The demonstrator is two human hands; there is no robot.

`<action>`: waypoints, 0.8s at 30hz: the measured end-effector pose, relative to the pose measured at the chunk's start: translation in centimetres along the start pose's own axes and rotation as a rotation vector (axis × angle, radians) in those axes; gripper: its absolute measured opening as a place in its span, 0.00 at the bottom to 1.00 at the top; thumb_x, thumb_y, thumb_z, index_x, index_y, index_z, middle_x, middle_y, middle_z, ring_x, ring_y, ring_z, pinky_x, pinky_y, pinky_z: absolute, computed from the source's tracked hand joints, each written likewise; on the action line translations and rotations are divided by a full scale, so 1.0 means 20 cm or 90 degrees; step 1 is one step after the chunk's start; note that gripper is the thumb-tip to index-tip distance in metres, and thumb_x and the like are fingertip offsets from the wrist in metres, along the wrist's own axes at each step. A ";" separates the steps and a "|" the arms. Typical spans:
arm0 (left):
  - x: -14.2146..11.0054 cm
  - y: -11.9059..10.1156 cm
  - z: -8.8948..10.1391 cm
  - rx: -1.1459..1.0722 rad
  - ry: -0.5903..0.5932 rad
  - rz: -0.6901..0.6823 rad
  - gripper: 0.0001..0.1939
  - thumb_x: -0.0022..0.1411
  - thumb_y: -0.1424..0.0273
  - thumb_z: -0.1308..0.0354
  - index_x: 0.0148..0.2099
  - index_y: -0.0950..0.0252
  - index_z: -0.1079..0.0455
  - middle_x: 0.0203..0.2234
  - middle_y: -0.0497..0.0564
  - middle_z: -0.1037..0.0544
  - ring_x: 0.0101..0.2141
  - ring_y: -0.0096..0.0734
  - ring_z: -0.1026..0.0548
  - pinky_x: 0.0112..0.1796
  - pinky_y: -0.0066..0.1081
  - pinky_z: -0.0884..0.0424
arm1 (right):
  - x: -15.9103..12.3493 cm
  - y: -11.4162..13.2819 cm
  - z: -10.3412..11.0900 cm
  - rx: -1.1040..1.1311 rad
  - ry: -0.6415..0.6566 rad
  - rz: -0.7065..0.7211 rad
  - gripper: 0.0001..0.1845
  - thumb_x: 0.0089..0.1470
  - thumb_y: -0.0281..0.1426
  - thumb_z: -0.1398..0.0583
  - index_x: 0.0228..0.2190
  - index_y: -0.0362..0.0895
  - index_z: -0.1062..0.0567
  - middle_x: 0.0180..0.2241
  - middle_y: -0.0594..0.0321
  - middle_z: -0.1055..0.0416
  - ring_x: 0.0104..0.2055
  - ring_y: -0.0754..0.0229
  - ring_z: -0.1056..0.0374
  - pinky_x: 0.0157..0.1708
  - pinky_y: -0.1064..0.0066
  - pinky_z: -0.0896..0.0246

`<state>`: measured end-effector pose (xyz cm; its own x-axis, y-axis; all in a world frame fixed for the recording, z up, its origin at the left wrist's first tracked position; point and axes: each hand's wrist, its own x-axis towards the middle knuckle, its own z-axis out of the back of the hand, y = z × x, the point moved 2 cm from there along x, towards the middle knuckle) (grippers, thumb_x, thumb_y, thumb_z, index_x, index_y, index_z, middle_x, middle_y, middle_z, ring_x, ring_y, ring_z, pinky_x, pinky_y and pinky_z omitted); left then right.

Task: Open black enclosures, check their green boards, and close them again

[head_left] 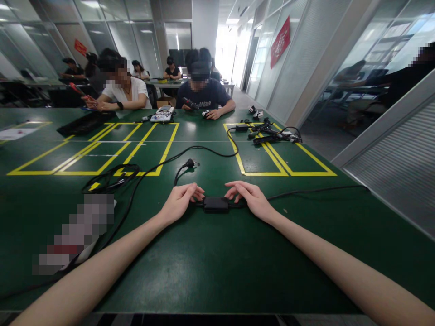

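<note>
A black power adapter (216,204) lies flat on the green table in front of me, with a cord leaving each end. My left hand (181,199) is at the adapter's left end, fingers loosely curved and apart, over the cord there. Beyond it, a short cord ends in a black plug (190,163). On the other side, my right hand (249,199) hovers by the right end with its fingers stretched inward, above the other cord (316,189), which runs off to the right edge. Neither hand visibly grips anything; whether the fingertips touch the adapter I cannot tell.
Left of me lie a coiled black cable (113,176) and a blurred-out power strip (76,237). A long cable (190,148) crosses the table to a pile of black cables (268,133). Yellow tape (163,156) marks rectangles. Two people work across the table, near a black tray (84,123).
</note>
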<state>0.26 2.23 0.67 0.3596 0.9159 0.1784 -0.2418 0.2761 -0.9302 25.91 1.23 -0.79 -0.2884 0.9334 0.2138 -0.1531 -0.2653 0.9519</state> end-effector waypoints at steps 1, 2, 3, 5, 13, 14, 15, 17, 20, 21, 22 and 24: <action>0.00 0.00 0.00 0.005 0.005 -0.002 0.29 0.72 0.48 0.51 0.39 0.68 0.21 0.31 0.56 0.16 0.33 0.37 0.19 0.34 0.33 0.24 | 0.00 0.00 0.00 -0.003 0.001 -0.001 0.27 0.67 0.51 0.45 0.48 0.43 0.20 0.35 0.54 0.19 0.35 0.57 0.25 0.33 0.66 0.28; 0.00 0.00 0.00 0.013 0.011 -0.007 0.28 0.73 0.49 0.51 0.39 0.67 0.21 0.31 0.56 0.16 0.33 0.37 0.19 0.35 0.33 0.24 | 0.00 0.00 0.00 -0.006 0.002 -0.001 0.27 0.67 0.51 0.45 0.47 0.43 0.20 0.35 0.54 0.19 0.35 0.57 0.25 0.33 0.66 0.28; 0.00 -0.01 0.00 0.023 0.016 -0.013 0.27 0.73 0.51 0.51 0.39 0.67 0.21 0.31 0.56 0.16 0.33 0.36 0.19 0.35 0.33 0.23 | 0.00 0.00 0.00 -0.008 0.003 -0.002 0.27 0.67 0.52 0.45 0.47 0.43 0.20 0.35 0.54 0.19 0.35 0.57 0.25 0.33 0.67 0.28; -0.01 -0.02 0.00 0.053 0.023 -0.033 0.26 0.73 0.53 0.51 0.39 0.67 0.21 0.31 0.55 0.16 0.33 0.36 0.19 0.36 0.33 0.23 | 0.00 0.00 0.00 -0.013 0.004 -0.003 0.27 0.67 0.52 0.45 0.46 0.43 0.20 0.35 0.54 0.19 0.35 0.57 0.25 0.33 0.67 0.29; -0.06 -0.06 -0.03 0.323 0.083 -0.232 0.23 0.58 0.58 0.30 0.52 0.62 0.24 0.41 0.53 0.18 0.39 0.38 0.20 0.42 0.35 0.24 | -0.01 0.03 -0.01 -0.108 0.016 0.019 0.23 0.68 0.47 0.45 0.43 0.43 0.18 0.35 0.56 0.19 0.39 0.55 0.23 0.38 0.65 0.28; -0.06 -0.06 -0.04 0.352 0.099 -0.255 0.25 0.57 0.58 0.29 0.54 0.61 0.25 0.43 0.54 0.18 0.41 0.40 0.20 0.43 0.36 0.24 | -0.01 0.03 -0.01 -0.119 0.019 0.021 0.22 0.68 0.46 0.45 0.43 0.43 0.18 0.36 0.56 0.19 0.39 0.55 0.23 0.39 0.65 0.28; -0.06 -0.06 -0.04 0.377 0.110 -0.270 0.25 0.57 0.60 0.29 0.55 0.61 0.25 0.43 0.54 0.19 0.42 0.41 0.21 0.44 0.37 0.24 | -0.02 0.04 -0.01 -0.131 0.022 0.020 0.21 0.67 0.45 0.45 0.43 0.43 0.19 0.36 0.57 0.18 0.40 0.54 0.23 0.40 0.64 0.28; -0.06 -0.05 -0.05 0.409 0.120 -0.286 0.22 0.60 0.63 0.31 0.55 0.62 0.26 0.44 0.54 0.19 0.44 0.41 0.22 0.44 0.37 0.25 | -0.02 0.04 -0.01 -0.166 0.031 0.024 0.18 0.67 0.41 0.44 0.44 0.44 0.19 0.37 0.56 0.18 0.40 0.54 0.23 0.41 0.63 0.28; -0.06 -0.04 -0.06 0.430 0.121 -0.297 0.19 0.64 0.65 0.34 0.55 0.64 0.28 0.44 0.56 0.20 0.44 0.42 0.22 0.45 0.38 0.25 | -0.04 0.06 -0.03 -0.260 0.063 0.098 0.14 0.64 0.37 0.41 0.45 0.44 0.20 0.40 0.55 0.20 0.40 0.54 0.25 0.42 0.61 0.29; -0.06 -0.04 -0.06 0.433 0.121 -0.301 0.18 0.65 0.64 0.35 0.55 0.64 0.28 0.44 0.56 0.20 0.44 0.42 0.23 0.45 0.39 0.25 | -0.05 0.07 -0.04 -0.296 0.077 0.144 0.14 0.63 0.37 0.39 0.47 0.44 0.20 0.41 0.54 0.20 0.41 0.53 0.26 0.43 0.60 0.29; -0.06 -0.04 -0.07 0.434 0.119 -0.304 0.18 0.66 0.64 0.36 0.55 0.65 0.28 0.44 0.56 0.20 0.44 0.43 0.23 0.45 0.40 0.25 | -0.05 0.08 -0.05 -0.330 0.092 0.194 0.17 0.60 0.36 0.37 0.49 0.43 0.22 0.42 0.53 0.21 0.43 0.52 0.27 0.44 0.58 0.29; -0.06 -0.04 -0.07 0.433 0.116 -0.306 0.17 0.67 0.64 0.37 0.55 0.65 0.29 0.43 0.57 0.20 0.43 0.43 0.23 0.45 0.41 0.25 | -0.06 0.09 -0.07 -0.386 0.120 0.275 0.25 0.55 0.35 0.33 0.54 0.42 0.25 0.45 0.51 0.23 0.46 0.49 0.29 0.47 0.55 0.30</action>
<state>1.28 0.62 0.71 0.6870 0.6093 0.3961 -0.4932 0.7912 -0.3616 24.75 -0.77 0.31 -0.5878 0.6746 0.4466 -0.4670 -0.7337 0.4935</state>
